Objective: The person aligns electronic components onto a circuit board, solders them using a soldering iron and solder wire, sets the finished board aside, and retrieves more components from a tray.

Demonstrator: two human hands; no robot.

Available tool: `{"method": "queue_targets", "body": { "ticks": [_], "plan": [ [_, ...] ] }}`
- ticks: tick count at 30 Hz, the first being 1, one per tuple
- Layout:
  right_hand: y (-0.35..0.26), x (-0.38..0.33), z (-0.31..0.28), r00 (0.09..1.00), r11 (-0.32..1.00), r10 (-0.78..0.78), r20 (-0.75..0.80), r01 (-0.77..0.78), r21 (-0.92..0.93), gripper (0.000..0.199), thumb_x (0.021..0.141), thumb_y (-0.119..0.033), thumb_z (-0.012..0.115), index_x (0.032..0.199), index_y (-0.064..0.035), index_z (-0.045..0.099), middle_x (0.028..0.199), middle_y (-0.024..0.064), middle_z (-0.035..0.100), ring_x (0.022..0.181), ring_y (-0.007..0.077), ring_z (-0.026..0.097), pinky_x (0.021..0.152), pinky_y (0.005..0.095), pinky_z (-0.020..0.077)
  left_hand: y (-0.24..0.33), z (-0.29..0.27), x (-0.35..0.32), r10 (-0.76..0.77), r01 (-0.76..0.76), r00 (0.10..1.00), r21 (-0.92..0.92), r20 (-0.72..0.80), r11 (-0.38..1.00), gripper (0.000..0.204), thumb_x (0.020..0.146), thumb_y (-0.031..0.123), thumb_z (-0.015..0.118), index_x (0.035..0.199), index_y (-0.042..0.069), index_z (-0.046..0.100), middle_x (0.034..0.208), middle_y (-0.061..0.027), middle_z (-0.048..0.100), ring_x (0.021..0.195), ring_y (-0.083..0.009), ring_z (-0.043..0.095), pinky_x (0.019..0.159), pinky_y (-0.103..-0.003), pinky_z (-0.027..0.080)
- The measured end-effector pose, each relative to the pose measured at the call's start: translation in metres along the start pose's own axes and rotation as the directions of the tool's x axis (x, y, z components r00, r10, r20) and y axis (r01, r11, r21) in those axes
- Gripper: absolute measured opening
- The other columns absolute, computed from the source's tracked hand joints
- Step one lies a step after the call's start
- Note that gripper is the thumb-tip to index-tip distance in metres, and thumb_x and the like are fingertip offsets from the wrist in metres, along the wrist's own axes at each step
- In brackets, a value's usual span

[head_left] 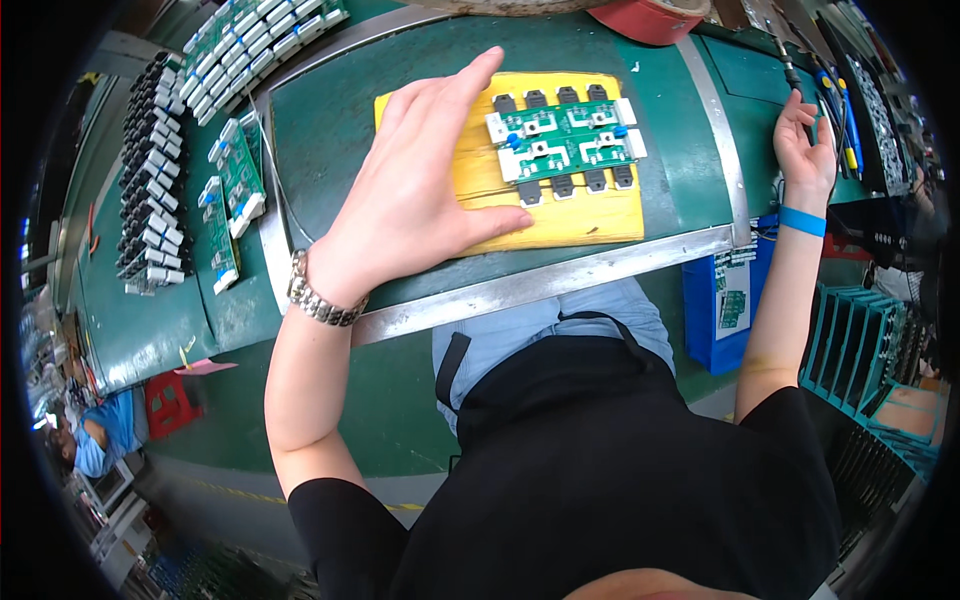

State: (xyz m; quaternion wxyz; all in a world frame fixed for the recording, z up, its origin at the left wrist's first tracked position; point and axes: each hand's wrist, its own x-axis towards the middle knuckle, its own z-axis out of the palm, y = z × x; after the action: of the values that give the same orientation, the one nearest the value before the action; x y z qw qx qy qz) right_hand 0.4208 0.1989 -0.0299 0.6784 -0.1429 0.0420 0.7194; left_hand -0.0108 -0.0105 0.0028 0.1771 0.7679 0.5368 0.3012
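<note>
My left hand (415, 175) is open over the left part of a yellow wooden board (590, 225), thumb and fingers spread wide. To the right of its fingers lies a green circuit board assembly (568, 137) with white end connectors and blue round parts. Black tabbed components (562, 187) stick out along both its long edges. At the far right my right hand (803, 148) is palm up, fingers loosely curled and thumb apart. Its fingertips are close to a dark, slim corded tool (790, 75); contact is unclear, and nothing shows in the palm.
Small green boards (238, 180) lie on the left, beside rows of black and white parts (155, 190). More boards with white connectors (260, 45) stand behind. Metal edging (560, 280) frames the work surface. A blue bin (720, 345) hangs lower right. Another person (105, 440) sits far left.
</note>
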Motion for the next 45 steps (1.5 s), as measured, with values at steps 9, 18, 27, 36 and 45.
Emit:
{"method": "queue_targets", "body": {
  "ticks": [9, 18, 27, 36, 45],
  "plan": [
    [-0.018, 0.032, -0.005, 0.996, 0.992, -0.046, -0.077, 0.037, -0.118, 0.022, 0.095, 0.007, 0.05, 0.117, 0.009, 0.05, 0.095, 0.0116, 0.055, 0.069, 0.0133, 0.048, 0.061, 0.0239, 0.044, -0.004, 0.009, -0.001, 0.051, -0.045, 0.997, 0.09, -0.061, 0.995, 0.1, 0.066, 0.022, 0.086, 0.148, 0.006, 0.033, 0.132, -0.0157, 0.053, 0.123, -0.0338, 0.045, 0.107, -0.042, 0.037],
    [-0.087, 0.092, -0.032, 0.996, 0.883, -0.089, -0.031, 0.065, -0.465, 0.018, 0.097, -0.006, 0.056, 0.082, -0.0081, 0.048, 0.066, 0.0005, 0.044, 0.059, 0.01, 0.042, 0.055, 0.0238, 0.0377, 0.0, 0.001, -0.004, 0.086, -0.086, 0.987, 0.004, -0.138, 0.996, 0.103, 0.063, 0.03, 0.088, 0.145, 0.001, 0.033, 0.131, -0.0212, 0.05, 0.124, -0.0382, 0.045, 0.107, -0.045, 0.036],
    [-0.052, -0.006, 0.005, 0.787, 0.432, -0.482, 0.384, 0.595, -0.678, 0.033, 0.097, -0.012, 0.061, 0.07, -0.0072, 0.042, 0.064, -0.0002, 0.035, 0.058, 0.0119, 0.034, 0.055, 0.0273, 0.0312, 0.015, -0.043, -0.081, -0.053, 0.17, 0.971, 0.523, -0.232, 0.835, 0.03, 0.071, 0.002, 0.066, 0.101, 0.003, 0.066, 0.102, -0.0064, 0.064, 0.092, -0.0241, 0.061, 0.078, -0.035, 0.052],
    [0.041, -0.08, 0.039, 0.814, 0.437, -0.329, 0.479, 0.581, -0.687, 0.03, 0.103, -0.019, 0.044, 0.124, 0.0025, 0.049, 0.089, 0.0091, 0.045, 0.086, 0.0185, 0.043, 0.075, 0.0316, 0.0385, -0.007, -0.054, -0.104, -0.082, 0.138, 0.99, 0.614, -0.119, 0.777, 0.009, 0.07, 0.005, 0.064, 0.078, 0.007, 0.06, 0.086, -0.0028, 0.06, 0.08, -0.023, 0.057, 0.07, -0.033, 0.05],
    [0.07, -0.124, 0.025, 0.764, 0.538, -0.054, 0.643, 0.564, -0.626, 0.023, 0.101, -0.018, 0.052, 0.114, 0.0, 0.055, 0.082, 0.006, 0.05, 0.074, 0.0143, 0.045, 0.07, 0.0281, 0.0408, 0.036, -0.037, -0.044, 0.29, -0.236, 0.888, 0.185, -0.357, 0.954, 0.017, 0.074, -0.004, 0.069, 0.089, 0.002, 0.066, 0.074, -0.0076, 0.064, 0.066, -0.0234, 0.063, 0.071, -0.034, 0.053]
  ]
}}
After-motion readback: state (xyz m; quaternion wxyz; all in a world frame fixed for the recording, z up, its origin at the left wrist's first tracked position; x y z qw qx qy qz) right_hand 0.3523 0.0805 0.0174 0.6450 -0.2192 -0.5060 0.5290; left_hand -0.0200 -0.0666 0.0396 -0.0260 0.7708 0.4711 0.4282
